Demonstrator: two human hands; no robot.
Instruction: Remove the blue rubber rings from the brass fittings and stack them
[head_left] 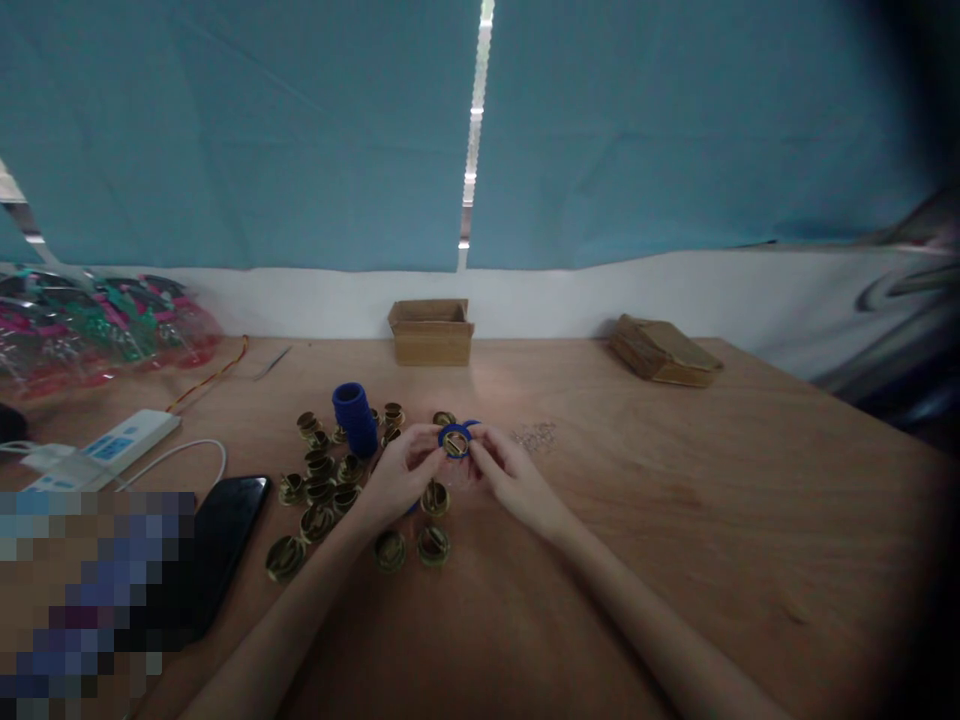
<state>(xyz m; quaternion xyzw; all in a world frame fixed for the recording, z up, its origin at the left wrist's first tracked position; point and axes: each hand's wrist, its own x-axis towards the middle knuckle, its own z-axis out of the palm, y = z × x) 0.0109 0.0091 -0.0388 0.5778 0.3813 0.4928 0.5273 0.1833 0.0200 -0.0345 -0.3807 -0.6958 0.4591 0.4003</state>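
Note:
Between my two hands is a blue ring [442,441] with a brass-coloured round metal piece [455,443] inside it. My left hand [406,466] pinches the ring's left side with thumb and fingers. On the opposite side, the fingers of my right hand [507,462] close on the ring's edge. Part of another blue piece shows just behind, by my right fingertips. Several brass-coloured round pieces [317,521] stand on the table left of and below my hands. A stack of blue rings [352,415] rises among them, leaning slightly.
An open cardboard box [433,348] stands at the back, and another cardboard box [664,350] lies right of it. Small clear bits [534,436] are scattered right of my hands. A black phone [232,530], a white power strip [112,450] and plastic-wrapped goods [112,330] occupy the left.

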